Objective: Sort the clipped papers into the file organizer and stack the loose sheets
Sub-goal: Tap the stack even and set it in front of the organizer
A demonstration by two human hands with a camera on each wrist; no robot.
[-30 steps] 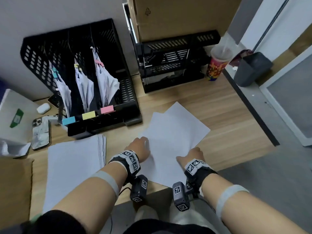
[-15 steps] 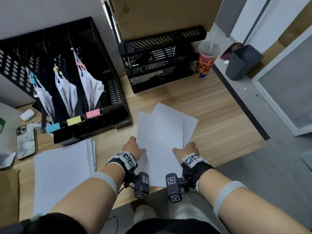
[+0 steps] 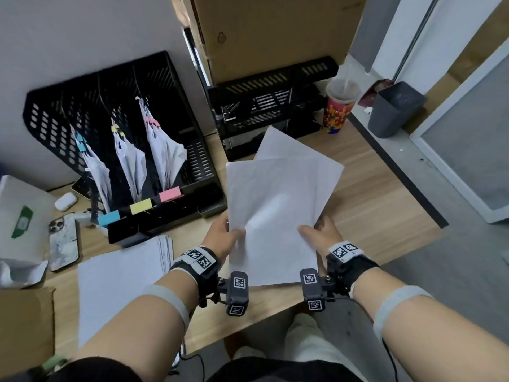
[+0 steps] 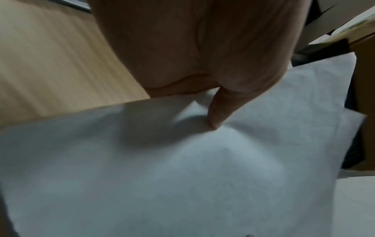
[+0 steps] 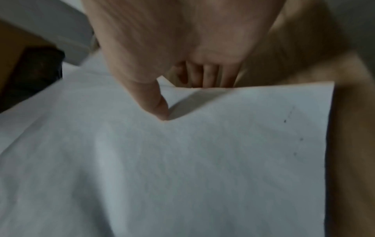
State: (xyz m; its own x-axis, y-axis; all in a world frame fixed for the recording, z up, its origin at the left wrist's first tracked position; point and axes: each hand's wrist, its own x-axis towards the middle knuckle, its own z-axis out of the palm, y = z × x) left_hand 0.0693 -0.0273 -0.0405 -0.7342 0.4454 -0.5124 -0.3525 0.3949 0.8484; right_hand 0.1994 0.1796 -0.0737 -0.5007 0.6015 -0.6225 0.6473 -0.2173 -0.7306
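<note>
I can read no writing anywhere; the nearest things to labels are the blue, yellow and pink tabs [image 3: 139, 206] on the front of the black file organizer [image 3: 115, 111], far left on the desk [image 3: 366, 213], each under a slot holding a clipped bundle [image 3: 162, 150] with a clip of matching colour. The cup [image 3: 340, 108] at the far right has a busy colour print, illegible to me. The loose sheets [image 3: 272, 216] are plain white, blank, fanned slightly askew, lifted above the desk. My left hand [image 3: 220, 235] pinches their left edge, thumb on top; my right hand [image 3: 321, 232] pinches the right edge, thumb on top, fingers [image 5: 211, 75] curled beneath. A flat paper stack [image 3: 121, 282] lies near left.
</note>
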